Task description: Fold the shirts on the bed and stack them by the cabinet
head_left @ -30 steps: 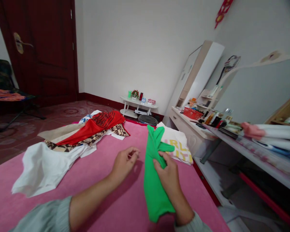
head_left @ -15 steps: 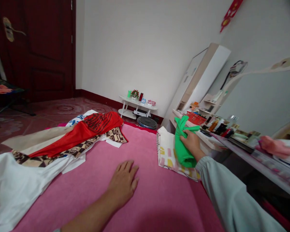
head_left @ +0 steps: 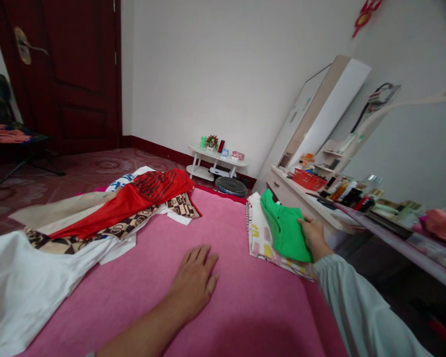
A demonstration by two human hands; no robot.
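A folded green garment (head_left: 285, 229) lies on a folded white printed shirt (head_left: 257, 233) at the right edge of the pink blanket (head_left: 223, 307). My right hand (head_left: 313, 237) rests at the green garment's right edge, fingers curled against the cloth. My left hand (head_left: 194, 281) lies flat on the pink blanket with fingers spread, holding nothing.
A heap of clothes lies at the left: a red garment (head_left: 137, 196), a brown patterned cloth (head_left: 107, 229) and a white garment (head_left: 18, 285). A cluttered white dresser (head_left: 301, 196) stands to the right, a small white table (head_left: 215, 158) at the wall, a dark red door (head_left: 70, 74) at the far left.
My right hand carried the green garment from the blanket's middle to the right and laid it on the white printed shirt. My left hand went from loosely curled to flat on the blanket.
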